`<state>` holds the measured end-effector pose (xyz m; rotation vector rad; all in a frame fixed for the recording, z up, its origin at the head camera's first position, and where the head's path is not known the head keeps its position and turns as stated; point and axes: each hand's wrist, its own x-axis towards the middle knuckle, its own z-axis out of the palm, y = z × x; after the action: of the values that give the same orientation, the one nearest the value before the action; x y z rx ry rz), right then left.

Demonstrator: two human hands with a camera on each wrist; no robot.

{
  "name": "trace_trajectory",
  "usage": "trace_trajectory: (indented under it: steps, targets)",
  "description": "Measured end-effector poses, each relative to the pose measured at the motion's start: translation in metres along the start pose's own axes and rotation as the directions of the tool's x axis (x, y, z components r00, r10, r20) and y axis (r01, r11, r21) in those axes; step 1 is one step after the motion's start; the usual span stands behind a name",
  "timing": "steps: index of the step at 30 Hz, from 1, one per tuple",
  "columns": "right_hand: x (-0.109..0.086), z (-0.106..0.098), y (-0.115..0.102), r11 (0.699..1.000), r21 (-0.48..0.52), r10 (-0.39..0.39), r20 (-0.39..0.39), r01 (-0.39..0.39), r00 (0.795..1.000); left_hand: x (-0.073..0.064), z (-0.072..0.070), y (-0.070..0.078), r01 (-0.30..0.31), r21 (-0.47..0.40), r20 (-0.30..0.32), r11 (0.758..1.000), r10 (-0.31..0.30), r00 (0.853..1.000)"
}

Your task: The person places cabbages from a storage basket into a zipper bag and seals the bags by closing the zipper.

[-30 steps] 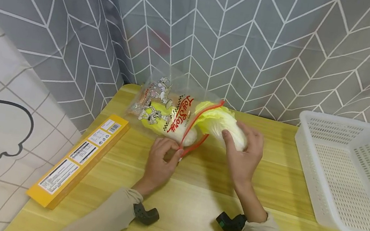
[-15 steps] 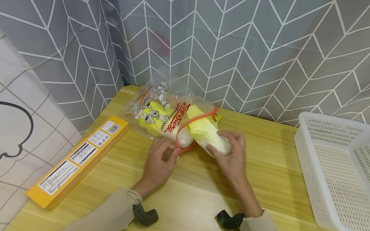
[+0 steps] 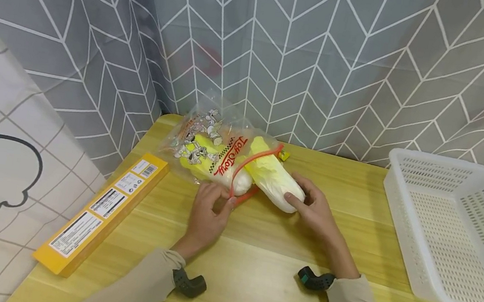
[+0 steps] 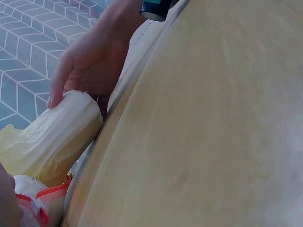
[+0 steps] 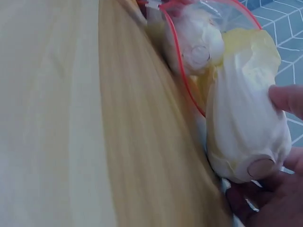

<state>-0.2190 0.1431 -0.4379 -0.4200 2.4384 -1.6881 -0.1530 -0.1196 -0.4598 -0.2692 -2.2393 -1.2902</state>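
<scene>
My left hand (image 3: 210, 208) pinches the near end of the red zip edge of a clear plastic zip bag (image 3: 234, 152) with cartoon print. Inside the bag lies one napa cabbage (image 5: 196, 42), its white base facing the bag's mouth. My right hand (image 3: 314, 209) holds a second napa cabbage (image 3: 276, 186) by its white base, thumb on top and fingers at the base end. The yellow leafy end of this cabbage sits within the bag's mouth, and its base sticks out toward the right. In the left wrist view the held cabbage (image 4: 61, 135) lies low over the table.
A long orange box (image 3: 102, 214) with white labels lies along the table's left side. On the right stands a white perforated plastic basket (image 3: 410, 234). A grey patterned curtain (image 3: 310, 53) hangs behind the wooden table (image 3: 246, 294). Something small and yellow (image 3: 284, 155) shows behind the bag's mouth.
The held cabbage has moved left and toward me, its leafy end going into the bag's mouth. My right hand has moved with it, now farther back on the base. The left hand stays at the zip.
</scene>
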Motion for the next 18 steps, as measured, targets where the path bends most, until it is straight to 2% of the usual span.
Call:
trace_trajectory:
  steps: [3, 6, 9, 12, 13, 15, 16, 18]
  targets:
    - [0.0, -0.002, 0.0, 0.998, -0.067, 0.004, 0.046, -0.001, 0.999, 0.0, 0.0, 0.0, -0.004, 0.001, 0.0, 1.0, 0.004, 1.0]
    - [0.0, -0.001, -0.001, 0.999, -0.05, -0.019, 0.053, 0.022, 0.998, -0.001, -0.001, -0.001, -0.014, -0.002, -0.004, 1.0, 0.014, 1.0]
    - [-0.001, 0.002, -0.006, 0.997, 0.005, -0.075, -0.013, 0.075, 0.997, -0.001, -0.001, -0.001, -0.018, -0.02, 0.007, 1.0, 0.018, 1.0]
    - [-0.002, 0.007, -0.014, 0.984, 0.072, -0.149, -0.134, 0.16, 0.98, -0.002, 0.0, -0.002, -0.027, -0.048, 0.025, 0.998, 0.029, 0.999]
    - [-0.002, 0.01, -0.017, 0.975, 0.095, -0.183, -0.179, 0.202, 0.967, -0.002, 0.0, -0.002, -0.029, -0.056, 0.034, 0.998, 0.031, 0.999]
    - [-0.003, 0.017, -0.023, 0.946, 0.093, -0.276, -0.268, 0.31, 0.923, -0.001, 0.0, -0.002, -0.032, -0.07, 0.047, 0.997, 0.035, 0.998]
    - [-0.003, 0.02, -0.026, 0.926, 0.072, -0.332, -0.308, 0.37, 0.892, -0.001, 0.001, -0.002, -0.032, -0.075, 0.051, 0.997, 0.036, 0.998]
    - [-0.003, 0.027, -0.031, 0.877, -0.002, -0.447, -0.372, 0.48, 0.814, -0.001, 0.001, -0.002, -0.037, -0.074, 0.053, 0.997, 0.041, 0.998]
